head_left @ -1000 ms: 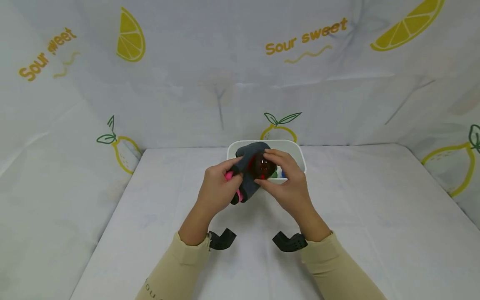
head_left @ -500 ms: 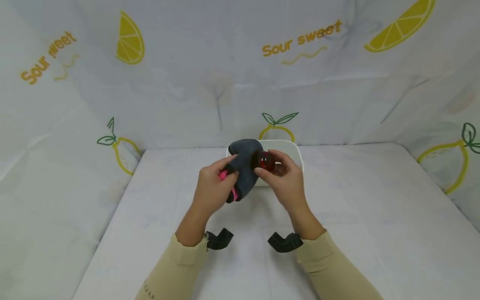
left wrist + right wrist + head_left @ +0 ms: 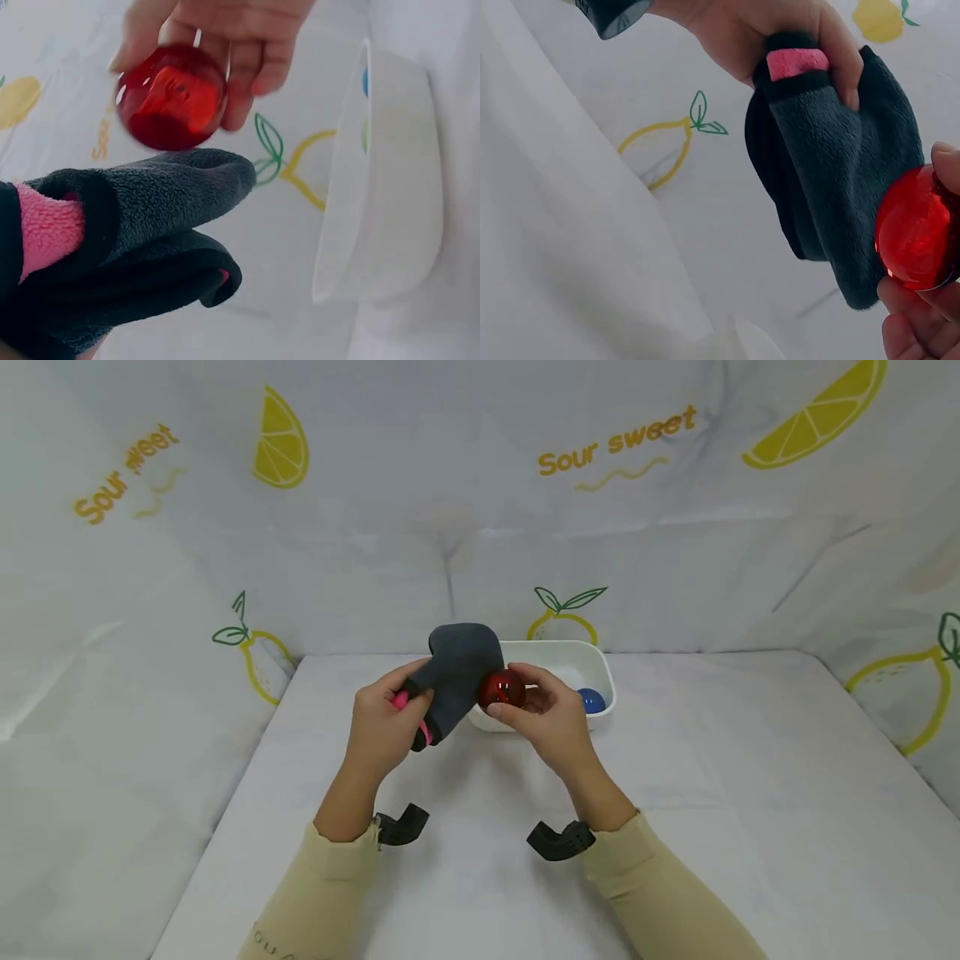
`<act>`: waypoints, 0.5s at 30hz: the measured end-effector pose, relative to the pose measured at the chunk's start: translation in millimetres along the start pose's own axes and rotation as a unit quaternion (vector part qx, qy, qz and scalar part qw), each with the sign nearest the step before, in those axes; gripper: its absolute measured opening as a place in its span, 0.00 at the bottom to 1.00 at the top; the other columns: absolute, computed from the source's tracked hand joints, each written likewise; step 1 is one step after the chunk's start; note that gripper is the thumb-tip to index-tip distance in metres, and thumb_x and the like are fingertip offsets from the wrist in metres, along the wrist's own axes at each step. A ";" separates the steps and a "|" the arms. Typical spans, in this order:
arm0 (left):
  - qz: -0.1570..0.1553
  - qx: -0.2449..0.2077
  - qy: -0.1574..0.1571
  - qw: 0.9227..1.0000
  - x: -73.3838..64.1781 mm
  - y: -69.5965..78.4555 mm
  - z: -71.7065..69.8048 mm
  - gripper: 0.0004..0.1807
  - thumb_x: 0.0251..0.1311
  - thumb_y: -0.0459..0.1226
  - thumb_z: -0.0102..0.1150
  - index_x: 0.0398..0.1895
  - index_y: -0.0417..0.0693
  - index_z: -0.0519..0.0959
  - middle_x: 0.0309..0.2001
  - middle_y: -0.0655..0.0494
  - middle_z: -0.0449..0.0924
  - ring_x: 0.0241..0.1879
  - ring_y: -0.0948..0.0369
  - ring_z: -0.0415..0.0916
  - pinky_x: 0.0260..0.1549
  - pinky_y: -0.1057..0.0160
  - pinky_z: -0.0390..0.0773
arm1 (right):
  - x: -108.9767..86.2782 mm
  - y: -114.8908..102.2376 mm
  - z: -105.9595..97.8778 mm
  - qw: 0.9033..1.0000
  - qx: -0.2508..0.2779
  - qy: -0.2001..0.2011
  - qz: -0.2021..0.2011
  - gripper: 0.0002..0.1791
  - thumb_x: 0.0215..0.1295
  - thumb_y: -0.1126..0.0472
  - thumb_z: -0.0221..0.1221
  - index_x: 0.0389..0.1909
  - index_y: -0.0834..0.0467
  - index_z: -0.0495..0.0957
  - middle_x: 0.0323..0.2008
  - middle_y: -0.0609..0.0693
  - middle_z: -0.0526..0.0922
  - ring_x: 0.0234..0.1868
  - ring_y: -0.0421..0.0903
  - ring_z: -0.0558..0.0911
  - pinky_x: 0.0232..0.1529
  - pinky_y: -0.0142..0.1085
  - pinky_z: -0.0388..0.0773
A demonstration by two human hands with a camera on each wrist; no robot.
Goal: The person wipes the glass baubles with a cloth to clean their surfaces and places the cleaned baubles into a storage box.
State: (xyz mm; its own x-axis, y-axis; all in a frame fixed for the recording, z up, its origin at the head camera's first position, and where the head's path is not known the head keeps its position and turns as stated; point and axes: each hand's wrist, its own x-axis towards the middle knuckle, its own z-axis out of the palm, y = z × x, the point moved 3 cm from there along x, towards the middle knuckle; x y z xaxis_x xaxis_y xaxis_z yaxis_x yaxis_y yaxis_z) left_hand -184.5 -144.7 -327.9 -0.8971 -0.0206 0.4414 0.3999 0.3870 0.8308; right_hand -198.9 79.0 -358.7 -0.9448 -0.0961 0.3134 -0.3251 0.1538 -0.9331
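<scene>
My left hand pinches a folded dark grey fleecy cloth with black edging and bright pink bands, raised in front of the white tub. My right hand holds a shiny, see-through red ball between thumb and fingers. In the head view the ball overlaps the cloth's right edge. Seen from the left wrist, the red ball is just above the cloth's folded end. From the right wrist, thumb and fingertips show at the red ball's side, and the cloth hangs in folds beside it.
A blue ball lies in the tub's right end; the hands and cloth hide part of the tub. A bit of green shows at its rim in the left wrist view. The white-covered table meets a lemon-print backdrop behind.
Both hands have moved left, the left one farther, carrying the cloth mostly off the tub. The red ball has come left too and shows more fully. The blue ball is now plainly in view.
</scene>
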 end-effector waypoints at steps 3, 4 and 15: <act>-0.006 0.011 0.018 1.000 -0.5 -10.4 -12.5 0.18 0.61 0.30 0.60 0.55 0.46 0.82 0.51 0.49 0.84 0.47 0.57 0.83 0.49 0.56 0.82 | 6.5 7.2 -5.3 1.000 -0.012 0.003 0.017 0.33 0.54 0.56 0.73 0.62 0.54 0.76 0.52 0.52 0.81 0.46 0.50 0.81 0.44 0.32 0.83; -0.010 0.018 0.022 1.000 -1.0 -14.2 -16.6 0.18 0.61 0.30 0.60 0.55 0.46 0.82 0.51 0.48 0.84 0.48 0.57 0.82 0.49 0.55 0.82 | 9.2 9.3 -7.3 1.000 -0.018 0.004 0.023 0.33 0.54 0.55 0.73 0.62 0.54 0.75 0.52 0.52 0.81 0.46 0.50 0.81 0.45 0.33 0.83; -0.092 0.064 0.003 0.994 -12.0 -67.7 -46.9 0.19 0.63 0.32 0.58 0.58 0.45 0.79 0.57 0.45 0.80 0.57 0.53 0.78 0.56 0.50 0.77 | 40.0 28.7 -14.8 0.985 -0.145 -0.025 0.091 0.36 0.55 0.50 0.71 0.65 0.50 0.72 0.61 0.50 0.75 0.53 0.52 0.75 0.46 0.44 0.83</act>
State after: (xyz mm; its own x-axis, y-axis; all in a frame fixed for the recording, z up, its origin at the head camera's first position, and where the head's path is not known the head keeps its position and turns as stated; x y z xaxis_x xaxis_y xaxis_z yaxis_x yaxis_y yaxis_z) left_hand -192.0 -213.9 -373.5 -0.9518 -0.1070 0.2875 0.2011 0.4900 0.8482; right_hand -246.6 94.1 -370.3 -0.9876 -0.0884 0.1298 -0.1557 0.4458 -0.8815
